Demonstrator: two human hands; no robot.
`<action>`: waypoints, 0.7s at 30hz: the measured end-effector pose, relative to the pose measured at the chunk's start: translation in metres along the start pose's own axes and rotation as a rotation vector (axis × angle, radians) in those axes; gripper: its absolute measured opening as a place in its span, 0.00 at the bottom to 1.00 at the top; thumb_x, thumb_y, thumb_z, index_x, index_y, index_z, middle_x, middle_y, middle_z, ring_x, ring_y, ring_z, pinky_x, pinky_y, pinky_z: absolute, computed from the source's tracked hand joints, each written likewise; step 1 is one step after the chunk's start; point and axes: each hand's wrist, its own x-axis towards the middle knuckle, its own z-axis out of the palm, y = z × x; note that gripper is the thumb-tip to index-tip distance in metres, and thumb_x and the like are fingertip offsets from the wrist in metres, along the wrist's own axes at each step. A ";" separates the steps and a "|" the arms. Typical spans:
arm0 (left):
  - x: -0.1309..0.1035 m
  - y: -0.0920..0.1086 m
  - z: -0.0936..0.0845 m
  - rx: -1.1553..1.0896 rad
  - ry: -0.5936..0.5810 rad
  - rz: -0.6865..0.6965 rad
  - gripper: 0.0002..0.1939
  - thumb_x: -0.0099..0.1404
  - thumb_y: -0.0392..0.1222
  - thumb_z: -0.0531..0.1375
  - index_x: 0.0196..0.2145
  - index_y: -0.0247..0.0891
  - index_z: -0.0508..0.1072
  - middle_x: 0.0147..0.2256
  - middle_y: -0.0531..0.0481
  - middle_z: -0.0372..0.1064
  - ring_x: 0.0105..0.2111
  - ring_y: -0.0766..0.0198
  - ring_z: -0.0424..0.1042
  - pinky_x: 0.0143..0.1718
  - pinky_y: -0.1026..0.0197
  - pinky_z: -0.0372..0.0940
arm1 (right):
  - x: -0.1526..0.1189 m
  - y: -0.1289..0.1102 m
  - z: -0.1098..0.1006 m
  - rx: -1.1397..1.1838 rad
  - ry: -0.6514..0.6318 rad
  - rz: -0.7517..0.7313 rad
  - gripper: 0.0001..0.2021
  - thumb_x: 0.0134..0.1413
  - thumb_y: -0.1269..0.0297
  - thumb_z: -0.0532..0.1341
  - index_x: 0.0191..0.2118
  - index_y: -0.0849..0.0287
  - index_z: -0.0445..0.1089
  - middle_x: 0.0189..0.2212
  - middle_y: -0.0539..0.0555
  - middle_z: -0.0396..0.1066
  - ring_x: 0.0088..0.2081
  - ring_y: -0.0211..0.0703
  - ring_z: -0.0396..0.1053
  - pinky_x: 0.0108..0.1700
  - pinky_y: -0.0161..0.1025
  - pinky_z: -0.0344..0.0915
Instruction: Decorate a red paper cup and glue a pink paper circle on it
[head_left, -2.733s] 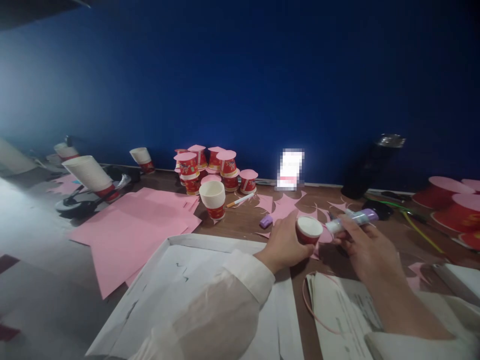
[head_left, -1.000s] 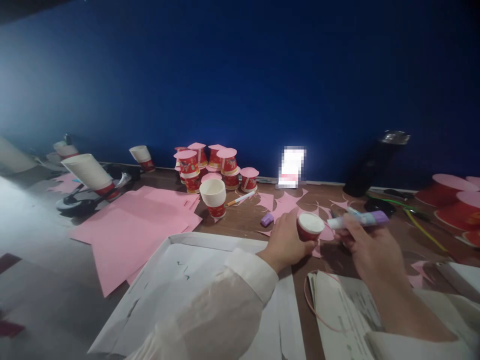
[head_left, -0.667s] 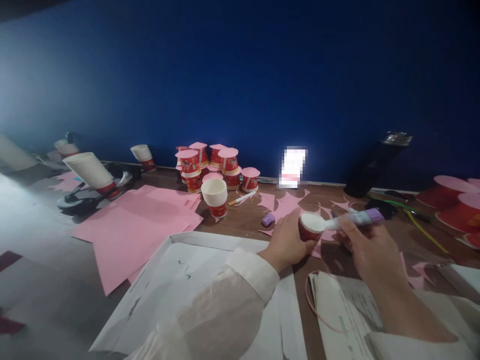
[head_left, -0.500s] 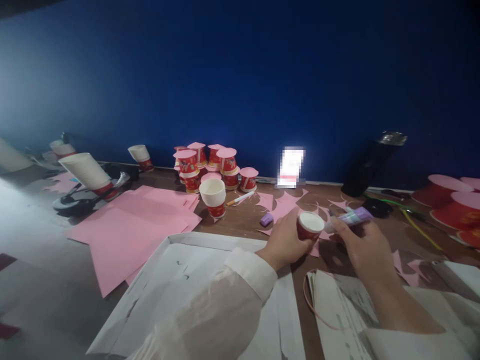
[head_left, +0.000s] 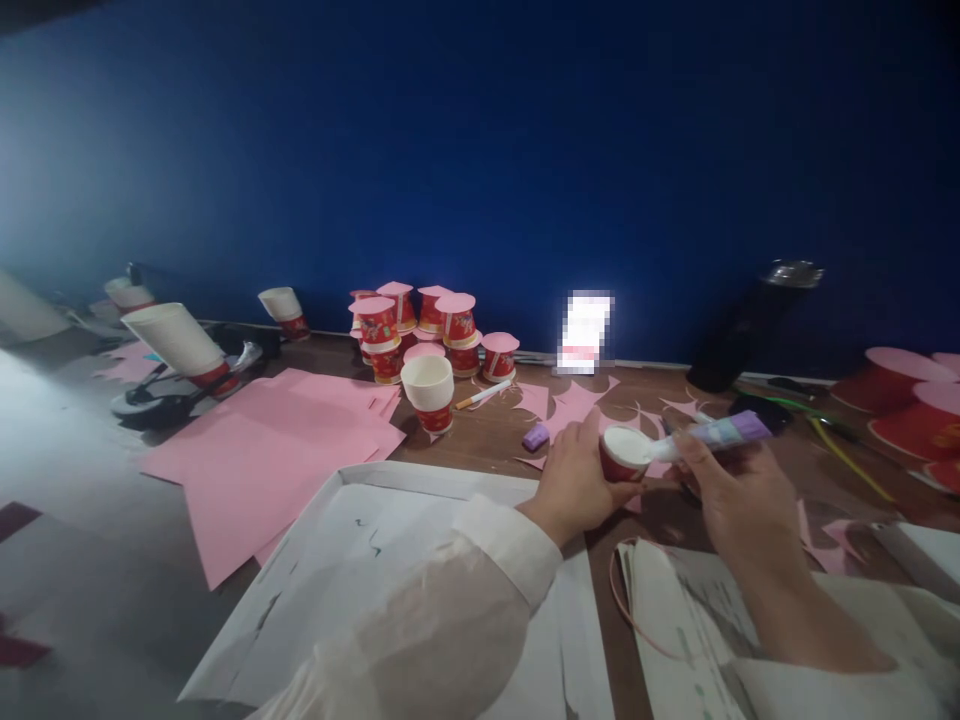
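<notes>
My left hand is wrapped round a red paper cup, whose white round end faces up. In my right hand is a purple and white glue stick. The glue stick's white tip points left and meets the rim of the cup's white end. A purple cap lies on the table to the left of the cup. Pink paper scraps lie behind my hands. My right fingers partly cover the glue stick.
Red cups topped with pink discs stand stacked at the back. A stack of white cups stands nearer. Pink sheets and a white box lid lie left; a black bottle and larger red cups are right.
The glue stick has moved slightly right and lies more level, its tip now against the cup's white end. The cup has tilted a little towards me in my left hand.
</notes>
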 end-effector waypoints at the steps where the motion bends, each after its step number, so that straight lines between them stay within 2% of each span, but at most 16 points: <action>1: 0.000 -0.001 0.000 0.007 0.001 0.014 0.46 0.52 0.48 0.74 0.64 0.44 0.60 0.55 0.40 0.66 0.56 0.44 0.65 0.59 0.45 0.60 | -0.002 -0.004 0.001 -0.035 0.006 -0.016 0.19 0.47 0.43 0.70 0.36 0.53 0.74 0.25 0.49 0.75 0.27 0.44 0.73 0.34 0.42 0.68; 4: 0.000 -0.001 0.001 0.023 0.010 0.036 0.41 0.54 0.48 0.73 0.61 0.44 0.63 0.53 0.41 0.67 0.54 0.46 0.66 0.57 0.46 0.61 | -0.005 -0.010 0.002 -0.046 0.020 -0.034 0.18 0.48 0.45 0.70 0.37 0.53 0.74 0.25 0.48 0.74 0.27 0.44 0.73 0.36 0.42 0.67; 9: 0.000 -0.001 0.000 0.031 0.016 0.049 0.39 0.54 0.46 0.72 0.61 0.43 0.62 0.51 0.41 0.68 0.53 0.46 0.67 0.55 0.47 0.62 | -0.006 -0.007 0.004 0.022 -0.028 -0.066 0.20 0.46 0.46 0.70 0.42 0.51 0.75 0.33 0.50 0.77 0.31 0.45 0.74 0.39 0.43 0.68; 12: 0.000 -0.001 0.000 0.021 0.013 0.054 0.39 0.55 0.46 0.71 0.61 0.44 0.62 0.52 0.42 0.68 0.54 0.46 0.66 0.56 0.46 0.61 | -0.007 -0.010 0.004 -0.012 -0.017 -0.098 0.18 0.48 0.47 0.69 0.42 0.52 0.77 0.32 0.50 0.76 0.33 0.47 0.74 0.42 0.44 0.68; 15: 0.000 -0.001 0.000 0.017 0.009 0.049 0.39 0.55 0.46 0.71 0.61 0.45 0.62 0.53 0.42 0.68 0.54 0.45 0.66 0.57 0.46 0.61 | -0.010 -0.013 0.003 -0.027 0.002 -0.098 0.18 0.48 0.47 0.69 0.42 0.52 0.77 0.31 0.51 0.75 0.33 0.47 0.72 0.42 0.44 0.67; 19: 0.000 0.000 -0.001 0.019 0.002 0.055 0.37 0.55 0.46 0.71 0.60 0.44 0.63 0.52 0.42 0.68 0.54 0.45 0.66 0.57 0.46 0.61 | -0.011 -0.009 0.003 -0.037 0.037 -0.119 0.20 0.49 0.45 0.69 0.46 0.49 0.77 0.38 0.51 0.77 0.38 0.47 0.72 0.47 0.45 0.66; 21: 0.000 -0.001 -0.001 0.025 0.006 0.056 0.37 0.55 0.46 0.71 0.60 0.44 0.63 0.52 0.42 0.68 0.54 0.45 0.66 0.56 0.46 0.62 | -0.010 -0.005 0.003 0.043 0.010 -0.084 0.21 0.48 0.46 0.70 0.47 0.47 0.77 0.42 0.51 0.77 0.42 0.48 0.72 0.51 0.46 0.64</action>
